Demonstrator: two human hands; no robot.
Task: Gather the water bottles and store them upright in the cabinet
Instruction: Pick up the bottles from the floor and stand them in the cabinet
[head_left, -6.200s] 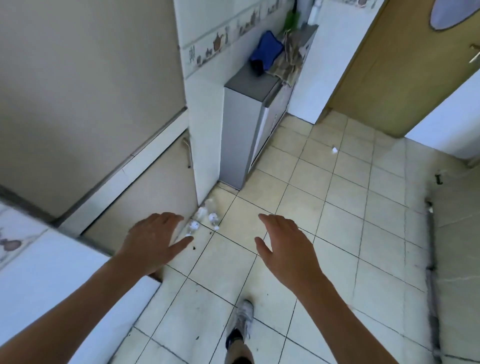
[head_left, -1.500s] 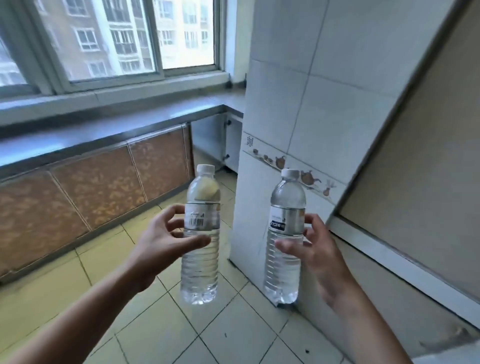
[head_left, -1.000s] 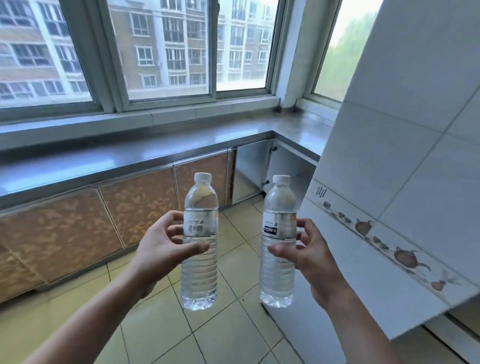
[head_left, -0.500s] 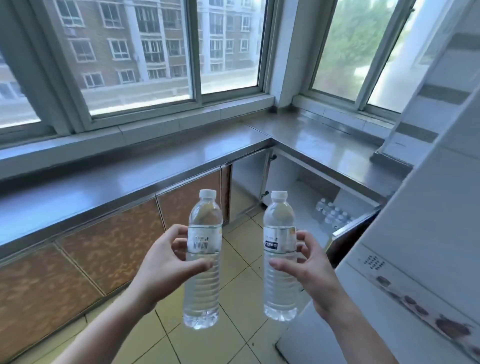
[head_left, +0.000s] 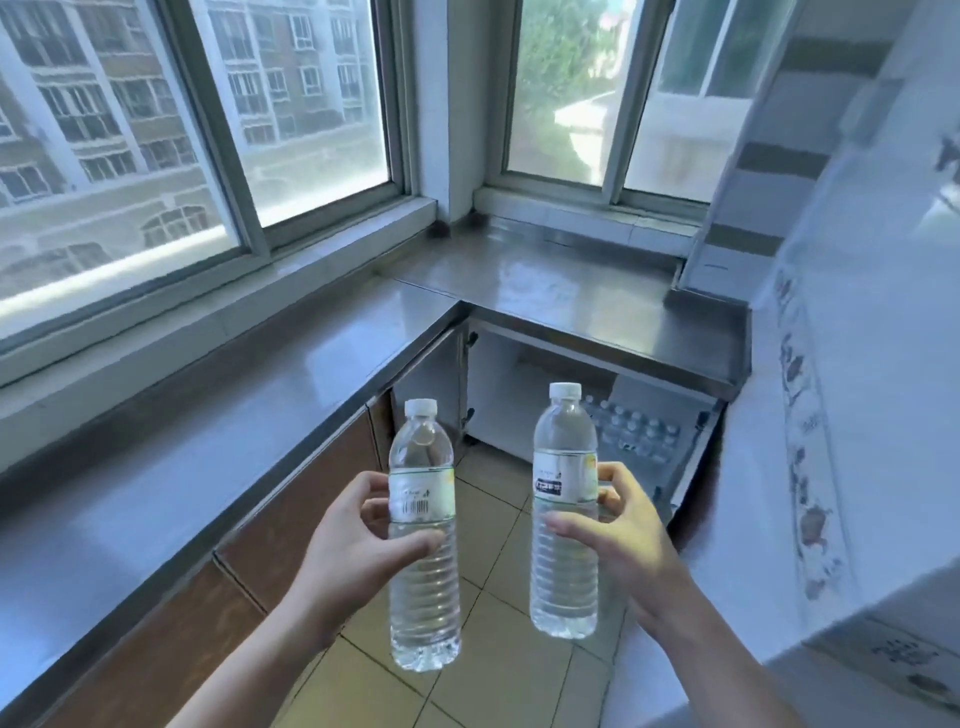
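My left hand (head_left: 353, 545) grips a clear water bottle (head_left: 423, 582) with a white cap, held upright at mid-body. My right hand (head_left: 618, 540) grips a second clear water bottle (head_left: 563, 457), also upright, a little higher. Both hang in the air above the tiled floor. Ahead, under the steel counter's corner, an open cabinet (head_left: 511, 395) shows its white inside. Several stored water bottles (head_left: 631, 431) stand upright in its right part.
An L-shaped steel counter (head_left: 291, 364) runs along the windows on the left and back. Brown cabinet doors (head_left: 291, 504) line its left run. A white tiled wall (head_left: 852, 415) juts in close on the right. Beige floor tiles (head_left: 498, 675) lie below.
The view has swung right and closer to the corner, so the open cabinet and its stored bottles show more fully. Both hands still hold their bottles upright.
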